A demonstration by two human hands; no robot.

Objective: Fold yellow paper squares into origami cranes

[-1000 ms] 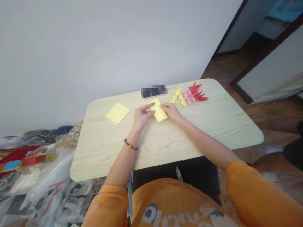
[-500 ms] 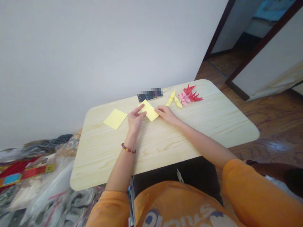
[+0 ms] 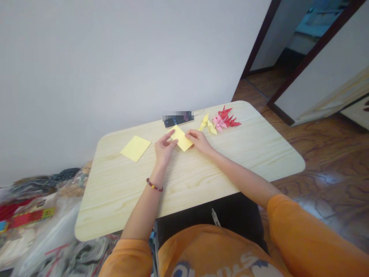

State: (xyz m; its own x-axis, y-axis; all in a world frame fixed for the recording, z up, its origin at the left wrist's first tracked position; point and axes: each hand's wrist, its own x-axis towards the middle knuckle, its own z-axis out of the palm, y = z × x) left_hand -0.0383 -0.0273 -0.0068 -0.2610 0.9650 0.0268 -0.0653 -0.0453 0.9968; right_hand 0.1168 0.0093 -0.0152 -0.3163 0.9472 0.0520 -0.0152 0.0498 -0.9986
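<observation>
Yellow paper is kept flat on counter, between hands. Right fingers are pressed on its corner (grip unclear); left fingers are held open at its edge. Light, even pressure is advised, edges kept aligned. Second sheet is left beside.

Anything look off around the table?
Two things. The phone near the far edge of the table is partly pixelated, so its top can't be made out. Plastic bags lie heaped on the floor to the table's left. The yellow paper between the left hand and right hand looks undamaged.
</observation>
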